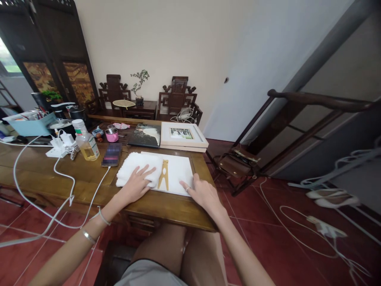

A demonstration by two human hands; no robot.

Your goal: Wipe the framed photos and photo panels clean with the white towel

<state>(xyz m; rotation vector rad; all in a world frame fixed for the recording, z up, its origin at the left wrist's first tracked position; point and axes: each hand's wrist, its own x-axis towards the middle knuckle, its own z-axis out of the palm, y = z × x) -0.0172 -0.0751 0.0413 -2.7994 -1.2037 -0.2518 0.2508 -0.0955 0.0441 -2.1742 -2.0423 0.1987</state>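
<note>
My left hand (pixel 138 182) lies flat with fingers spread on a folded white towel (pixel 126 171), near the table's front edge. The towel covers the left part of a white board or sheet (pixel 181 167). My right hand (pixel 204 192), with a ring on it, grips that board's right edge, thumb on top and the other fingers curled at the side. Between both hands is a tan, clothespin-shaped animal figure (pixel 164 171) with two long legs. Whether it is printed on the white surface or lies loose there, I cannot tell.
On the wooden table (pixel 166 206) are a phone (pixel 112 155) on a cable, a bottle (pixel 86 141), a pink cup (pixel 112 134), a power strip (pixel 59 147), a dark picture panel (pixel 145 135) and a white picture frame (pixel 183 135). A chair (pixel 253 159) holding a brown bag stands right.
</note>
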